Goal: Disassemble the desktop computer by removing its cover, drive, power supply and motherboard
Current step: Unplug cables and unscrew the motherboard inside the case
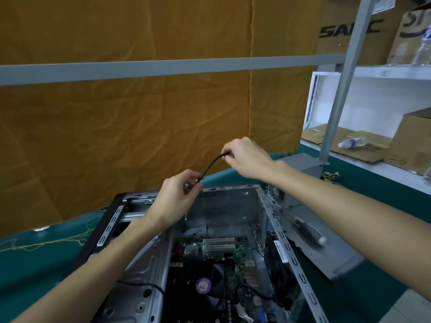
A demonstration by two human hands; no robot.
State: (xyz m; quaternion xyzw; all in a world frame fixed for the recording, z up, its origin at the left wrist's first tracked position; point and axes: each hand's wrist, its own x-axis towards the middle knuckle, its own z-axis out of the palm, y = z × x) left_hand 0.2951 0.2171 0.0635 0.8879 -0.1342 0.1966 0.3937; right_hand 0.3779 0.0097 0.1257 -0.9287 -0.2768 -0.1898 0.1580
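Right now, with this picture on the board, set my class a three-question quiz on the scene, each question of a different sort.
1. True or false: the motherboard is out of the case.
2. Both hands (left, right) hold what? A) black cable B) screwdriver C) bottle
3. Fill in: the screwdriver lies on the grey ____ right of the case.

Key: 1 false; 2 A; 3 panel.

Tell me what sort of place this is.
Likely a storeroom or repair workshop: metal shelving stacked with cardboard boxes, an opened computer case on a green-covered bench, and a screwdriver alongside.
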